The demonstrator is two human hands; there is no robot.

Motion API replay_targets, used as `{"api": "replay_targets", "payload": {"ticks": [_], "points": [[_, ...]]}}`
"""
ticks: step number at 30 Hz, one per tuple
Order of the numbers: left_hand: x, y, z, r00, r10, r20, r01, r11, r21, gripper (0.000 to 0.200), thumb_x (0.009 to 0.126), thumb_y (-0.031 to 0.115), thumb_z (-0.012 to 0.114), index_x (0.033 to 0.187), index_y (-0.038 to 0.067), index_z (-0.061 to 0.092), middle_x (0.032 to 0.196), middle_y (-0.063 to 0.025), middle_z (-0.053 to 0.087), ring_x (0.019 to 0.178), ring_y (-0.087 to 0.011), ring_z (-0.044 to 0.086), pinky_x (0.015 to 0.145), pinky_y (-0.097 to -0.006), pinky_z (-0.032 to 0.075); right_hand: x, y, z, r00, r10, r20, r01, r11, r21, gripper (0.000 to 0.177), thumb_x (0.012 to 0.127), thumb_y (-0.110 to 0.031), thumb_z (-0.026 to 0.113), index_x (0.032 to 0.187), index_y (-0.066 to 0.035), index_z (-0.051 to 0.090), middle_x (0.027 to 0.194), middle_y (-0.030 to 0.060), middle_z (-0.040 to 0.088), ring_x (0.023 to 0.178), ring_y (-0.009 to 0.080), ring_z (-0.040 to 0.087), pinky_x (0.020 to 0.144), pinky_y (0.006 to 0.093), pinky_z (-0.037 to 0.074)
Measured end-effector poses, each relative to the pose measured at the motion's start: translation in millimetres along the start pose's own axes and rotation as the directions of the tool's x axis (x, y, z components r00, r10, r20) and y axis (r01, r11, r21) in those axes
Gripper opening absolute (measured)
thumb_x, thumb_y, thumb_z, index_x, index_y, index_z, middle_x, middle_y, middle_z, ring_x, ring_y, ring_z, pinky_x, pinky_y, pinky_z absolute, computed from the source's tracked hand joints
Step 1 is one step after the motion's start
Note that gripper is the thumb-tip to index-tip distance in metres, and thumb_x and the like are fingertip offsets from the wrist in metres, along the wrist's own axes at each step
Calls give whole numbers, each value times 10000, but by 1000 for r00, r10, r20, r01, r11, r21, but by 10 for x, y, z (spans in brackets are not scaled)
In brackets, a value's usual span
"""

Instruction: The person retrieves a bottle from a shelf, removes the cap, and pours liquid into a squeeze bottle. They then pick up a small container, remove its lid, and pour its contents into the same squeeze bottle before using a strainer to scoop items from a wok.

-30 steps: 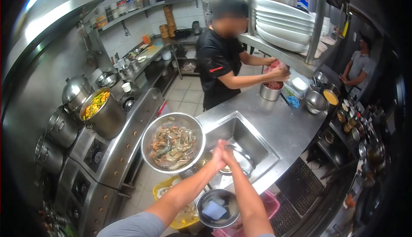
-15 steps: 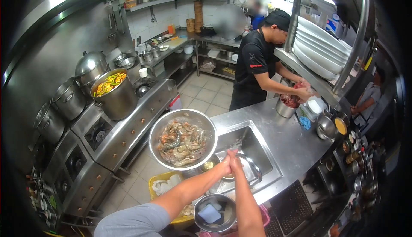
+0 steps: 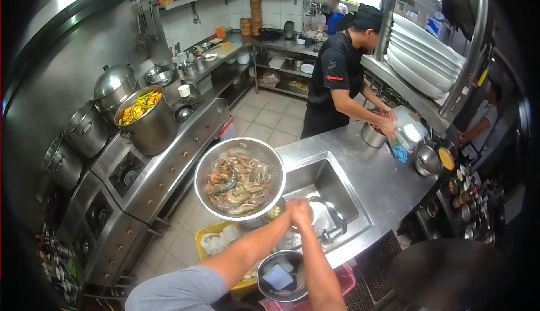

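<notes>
Over the near left part of the steel sink [image 3: 344, 190], my left hand [image 3: 291, 206] and my right hand [image 3: 302, 213] are clasped together, fingers folded. Anything between them is hidden. A curved metal tap [image 3: 341, 222] stands just right of my right hand. To the left, a large perforated colander [image 3: 280, 162] holds a pile of raw prawns [image 3: 239, 184]; its rim is close to my hands. Partly behind my hands, a small bowl [image 3: 274, 213] sits beneath the colander's edge. Below my forearms is a steel bowl [image 3: 298, 293] with a pale blue block [image 3: 278, 278] in it.
Across the steel counter [image 3: 365, 159], a co-worker [image 3: 332, 80] in black handles meat in a steel pot [image 3: 372, 136]. A yellow container [image 3: 201, 235] is at lower left. A stockpot [image 3: 147, 133] of vegetables stands on the stove. White plates [image 3: 422, 63] are stacked on a raised shelf.
My hands have gone from lying palm to palm with fingers extended to a folded clasp, slightly nearer and to the left. The co-worker's hands have lowered into the pot of meat.
</notes>
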State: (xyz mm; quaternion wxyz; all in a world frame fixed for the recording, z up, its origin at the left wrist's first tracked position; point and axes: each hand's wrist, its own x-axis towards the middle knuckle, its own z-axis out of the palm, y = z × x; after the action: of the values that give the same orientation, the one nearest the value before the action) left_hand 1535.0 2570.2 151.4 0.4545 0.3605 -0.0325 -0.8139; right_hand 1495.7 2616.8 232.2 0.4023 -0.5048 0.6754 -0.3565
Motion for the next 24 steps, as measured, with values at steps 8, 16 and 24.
{"api": "replay_targets", "payload": {"ticks": [8, 16, 24], "points": [[15, -51, -9, 998, 44, -43, -42, 998, 49, 173, 949, 213, 638, 864, 68, 679, 775, -68, 640, 660, -193, 595, 544, -351, 460, 610, 550, 65, 954, 296, 38, -279, 841, 463, 451, 920, -319, 500, 1105, 63, 652, 1108, 240, 663, 986, 270, 652, 814, 400, 528], [-68, 334, -167, 976, 214, -37, -167, 850, 500, 138, 925, 140, 681, 929, 2, 690, 809, -124, 676, 665, -197, 639, 516, -346, 506, 229, 99, -196, 994, 70, -79, -91, 947, -309, 519, 948, -438, 482, 899, 20, 722, 993, 246, 705, 990, 412, 670, 862, 496, 508], [-543, 415, 269, 993, 105, -52, -80, 933, 351, 126, 946, 94, 614, 948, -22, 664, 842, -126, 688, 640, -229, 661, 564, -356, 566, 488, 507, -270, 985, 171, -19, -172, 981, -83, 414, 901, -435, 522, 991, -100, 748, 1026, 138, 738, 984, 317, 687, 869, 404, 512]]}}
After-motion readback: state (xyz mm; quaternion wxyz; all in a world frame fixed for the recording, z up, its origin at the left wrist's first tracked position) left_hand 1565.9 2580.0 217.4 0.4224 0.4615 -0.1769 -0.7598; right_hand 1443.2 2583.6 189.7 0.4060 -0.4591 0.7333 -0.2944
